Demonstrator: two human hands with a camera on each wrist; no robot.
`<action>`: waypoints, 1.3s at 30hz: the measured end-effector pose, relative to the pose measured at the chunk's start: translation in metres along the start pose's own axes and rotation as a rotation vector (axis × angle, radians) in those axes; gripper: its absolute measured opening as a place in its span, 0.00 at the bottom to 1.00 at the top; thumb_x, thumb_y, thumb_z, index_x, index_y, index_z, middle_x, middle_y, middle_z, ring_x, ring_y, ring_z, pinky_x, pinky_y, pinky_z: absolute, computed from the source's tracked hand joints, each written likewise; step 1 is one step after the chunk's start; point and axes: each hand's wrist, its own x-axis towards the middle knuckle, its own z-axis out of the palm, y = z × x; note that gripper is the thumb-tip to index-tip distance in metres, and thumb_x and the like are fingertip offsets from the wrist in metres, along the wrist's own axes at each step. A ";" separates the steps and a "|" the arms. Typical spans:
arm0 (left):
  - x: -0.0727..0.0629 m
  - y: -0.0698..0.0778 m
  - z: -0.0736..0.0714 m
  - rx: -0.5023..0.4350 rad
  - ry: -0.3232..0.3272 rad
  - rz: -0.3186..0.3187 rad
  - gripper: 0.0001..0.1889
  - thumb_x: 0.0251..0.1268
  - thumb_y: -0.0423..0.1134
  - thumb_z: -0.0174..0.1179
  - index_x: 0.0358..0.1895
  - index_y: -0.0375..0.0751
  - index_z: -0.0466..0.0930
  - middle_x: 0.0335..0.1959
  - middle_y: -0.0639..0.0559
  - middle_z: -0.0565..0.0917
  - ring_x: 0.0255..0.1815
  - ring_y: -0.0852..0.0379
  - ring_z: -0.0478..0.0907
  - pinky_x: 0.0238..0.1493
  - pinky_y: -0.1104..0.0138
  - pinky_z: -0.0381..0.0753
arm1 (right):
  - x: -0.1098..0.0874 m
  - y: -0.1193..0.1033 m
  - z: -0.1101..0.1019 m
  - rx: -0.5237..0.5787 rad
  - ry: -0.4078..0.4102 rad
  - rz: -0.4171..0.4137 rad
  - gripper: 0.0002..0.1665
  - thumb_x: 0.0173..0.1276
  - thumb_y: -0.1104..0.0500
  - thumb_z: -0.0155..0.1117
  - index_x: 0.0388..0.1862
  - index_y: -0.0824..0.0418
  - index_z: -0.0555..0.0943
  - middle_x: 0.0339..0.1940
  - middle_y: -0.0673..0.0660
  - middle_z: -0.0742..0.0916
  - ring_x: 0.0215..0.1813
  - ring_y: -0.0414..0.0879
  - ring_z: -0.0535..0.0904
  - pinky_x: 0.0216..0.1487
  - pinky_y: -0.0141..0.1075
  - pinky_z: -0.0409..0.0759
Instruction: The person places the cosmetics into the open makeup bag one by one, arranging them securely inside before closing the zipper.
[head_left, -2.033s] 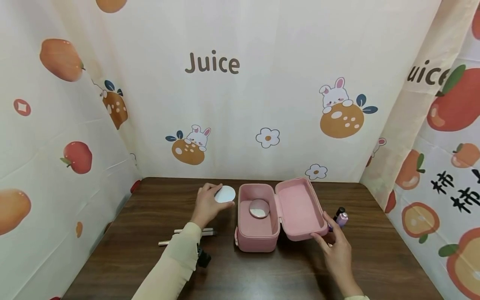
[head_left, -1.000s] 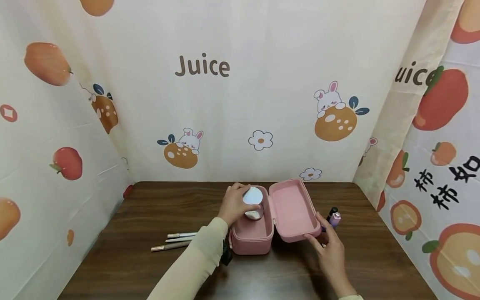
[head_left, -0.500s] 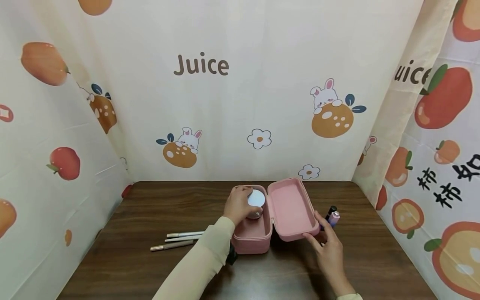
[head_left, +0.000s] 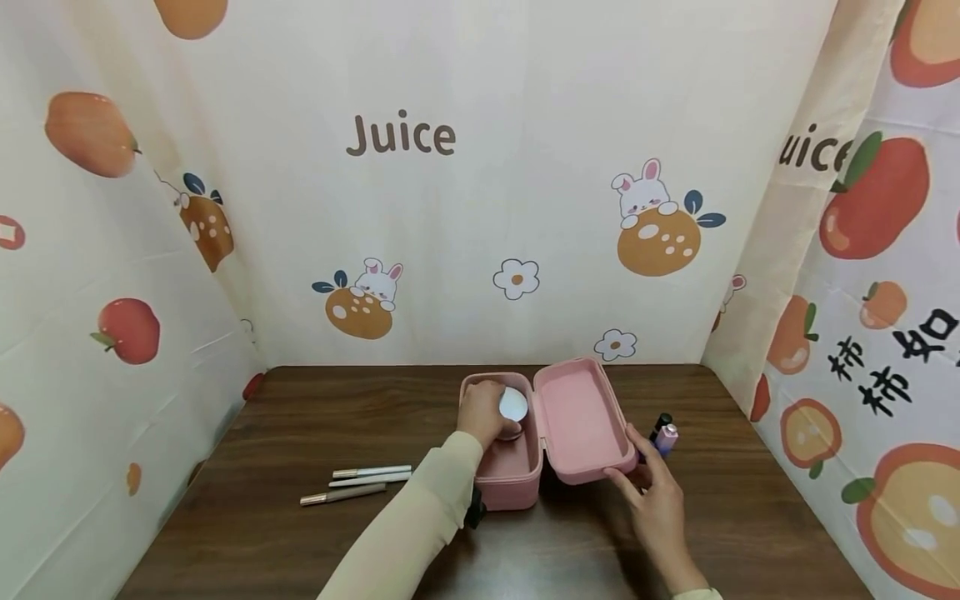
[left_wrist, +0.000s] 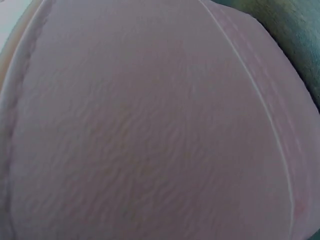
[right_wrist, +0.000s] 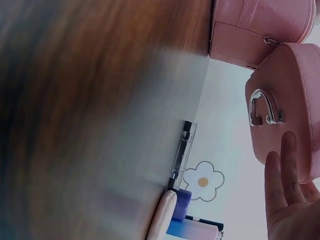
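Observation:
My left hand (head_left: 482,411) reaches into the pink vanity case (head_left: 508,497), its thumb and fingers gripping a round white compact (head_left: 514,403) by the edges. Under that compact shows part of a second round compact (head_left: 511,432), mostly hidden by the hand. The case's pink wall (left_wrist: 150,125) fills the left wrist view. My right hand (head_left: 658,500) holds the opened lid (head_left: 585,421) by its front right corner, thumb at the near edge. In the right wrist view, fingers (right_wrist: 289,170) lie against the lid's outside, close to its silver handle (right_wrist: 270,106).
Several slim makeup pens (head_left: 371,477) lie on the brown table (head_left: 337,425) left of the case. A pink-blue tube (head_left: 667,437) and a black-capped tube (head_left: 661,422) stand behind the right hand. A small black object (head_left: 475,508) sits by the case's front left. Printed curtains enclose the table.
My left hand has carried the white compact rightward from beside the case, then down into it over the other compact. The right hand stays on the lid.

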 end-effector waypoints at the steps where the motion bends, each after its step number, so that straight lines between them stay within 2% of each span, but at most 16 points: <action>1: 0.000 -0.003 0.004 -0.007 0.019 0.006 0.23 0.30 0.46 0.83 0.33 0.41 0.84 0.30 0.51 0.85 0.35 0.49 0.80 0.53 0.57 0.73 | 0.000 0.000 0.000 -0.002 -0.002 0.001 0.45 0.50 0.70 0.77 0.69 0.53 0.75 0.50 0.59 0.86 0.29 0.30 0.77 0.34 0.23 0.76; 5: -0.001 -0.003 0.008 -0.054 0.020 -0.028 0.22 0.31 0.43 0.83 0.29 0.39 0.81 0.23 0.53 0.80 0.29 0.53 0.75 0.40 0.60 0.75 | 0.001 0.002 0.001 -0.006 -0.007 0.008 0.45 0.51 0.70 0.77 0.69 0.53 0.74 0.47 0.58 0.86 0.29 0.30 0.77 0.33 0.21 0.75; 7: 0.000 -0.003 0.011 -0.070 0.020 -0.047 0.21 0.31 0.41 0.83 0.28 0.39 0.80 0.22 0.54 0.78 0.27 0.53 0.73 0.37 0.60 0.75 | 0.001 0.003 0.001 -0.007 -0.011 0.010 0.45 0.51 0.70 0.77 0.69 0.53 0.74 0.46 0.58 0.86 0.29 0.30 0.77 0.33 0.20 0.74; 8: -0.001 0.000 0.009 -0.072 0.004 -0.068 0.21 0.32 0.40 0.83 0.28 0.37 0.81 0.22 0.53 0.78 0.28 0.52 0.74 0.38 0.59 0.76 | 0.001 0.003 0.002 -0.008 -0.011 0.012 0.44 0.51 0.70 0.77 0.69 0.52 0.74 0.47 0.58 0.86 0.30 0.30 0.77 0.33 0.20 0.74; 13: -0.002 -0.002 0.020 -0.037 0.008 -0.075 0.22 0.31 0.42 0.84 0.27 0.39 0.80 0.23 0.50 0.80 0.32 0.48 0.79 0.42 0.56 0.78 | 0.001 0.005 0.002 -0.011 -0.001 0.017 0.44 0.51 0.70 0.77 0.68 0.53 0.75 0.48 0.58 0.86 0.29 0.29 0.77 0.34 0.20 0.74; 16: -0.004 -0.002 0.026 -0.026 0.001 -0.102 0.22 0.30 0.43 0.84 0.27 0.37 0.81 0.23 0.49 0.81 0.36 0.46 0.81 0.44 0.56 0.79 | 0.000 0.005 0.003 -0.009 0.000 0.013 0.44 0.50 0.70 0.77 0.68 0.53 0.75 0.48 0.58 0.86 0.29 0.29 0.77 0.33 0.21 0.75; 22: -0.005 -0.001 0.026 -0.081 0.009 -0.155 0.23 0.30 0.42 0.84 0.34 0.37 0.85 0.29 0.46 0.84 0.39 0.47 0.81 0.47 0.56 0.80 | 0.001 0.005 0.004 0.009 -0.002 0.000 0.44 0.51 0.70 0.76 0.69 0.53 0.74 0.50 0.59 0.86 0.30 0.29 0.78 0.34 0.19 0.74; 26: -0.005 -0.001 0.028 -0.101 0.009 -0.185 0.22 0.29 0.41 0.84 0.32 0.37 0.85 0.28 0.47 0.83 0.37 0.48 0.81 0.46 0.56 0.80 | 0.002 0.005 0.004 0.008 -0.004 -0.006 0.44 0.51 0.71 0.77 0.69 0.54 0.74 0.50 0.59 0.86 0.30 0.29 0.78 0.34 0.19 0.74; 33: -0.002 -0.004 0.034 -0.090 0.030 -0.183 0.23 0.25 0.41 0.86 0.28 0.37 0.83 0.27 0.48 0.82 0.37 0.48 0.81 0.46 0.56 0.80 | 0.002 0.004 0.004 0.015 -0.001 -0.007 0.44 0.50 0.71 0.77 0.68 0.54 0.75 0.49 0.59 0.86 0.29 0.30 0.77 0.33 0.20 0.74; 39: -0.001 -0.005 0.036 -0.017 -0.004 -0.173 0.29 0.24 0.44 0.86 0.36 0.36 0.87 0.32 0.45 0.79 0.39 0.46 0.80 0.47 0.56 0.80 | 0.001 0.004 0.003 0.006 -0.006 -0.007 0.44 0.51 0.71 0.77 0.68 0.54 0.75 0.50 0.59 0.86 0.30 0.29 0.78 0.34 0.19 0.74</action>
